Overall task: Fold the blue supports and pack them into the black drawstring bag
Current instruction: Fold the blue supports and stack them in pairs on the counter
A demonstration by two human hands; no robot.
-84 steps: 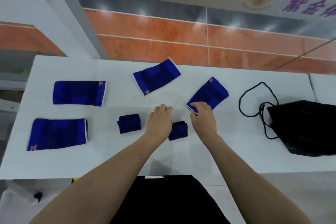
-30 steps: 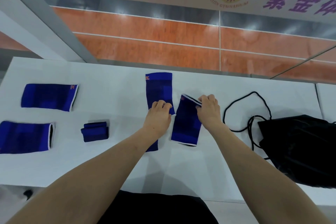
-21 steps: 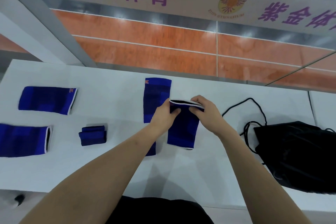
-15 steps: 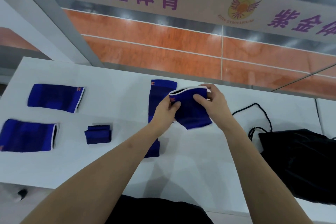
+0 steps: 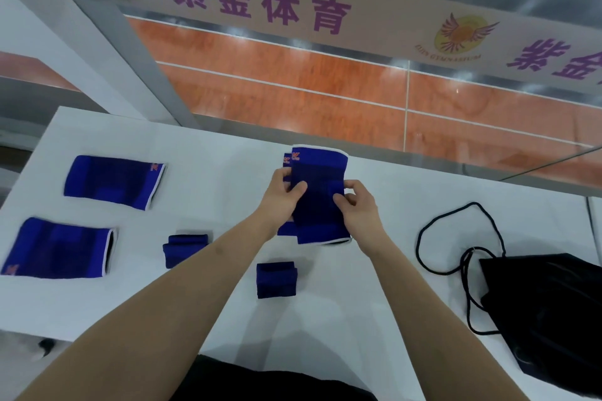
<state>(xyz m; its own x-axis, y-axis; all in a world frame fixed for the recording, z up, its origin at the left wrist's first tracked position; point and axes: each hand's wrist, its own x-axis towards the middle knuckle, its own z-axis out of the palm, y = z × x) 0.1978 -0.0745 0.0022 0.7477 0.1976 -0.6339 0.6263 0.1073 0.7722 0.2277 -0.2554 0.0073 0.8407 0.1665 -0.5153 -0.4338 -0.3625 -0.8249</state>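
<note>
blue support (image 5: 317, 195) pinched flat between left grip (image 5: 281, 197) and right grip (image 5: 356, 205), above white table (image 5: 374, 303).

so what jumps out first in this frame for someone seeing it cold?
Dead centre, the left hand and right hand pinch a blue support stacked over another at the far middle of the white table. Two unfolded supports lie flat at far left, with two folded bundles nearer the person. The black drawstring bag sits at right, its cord looped loose across the table.
</note>
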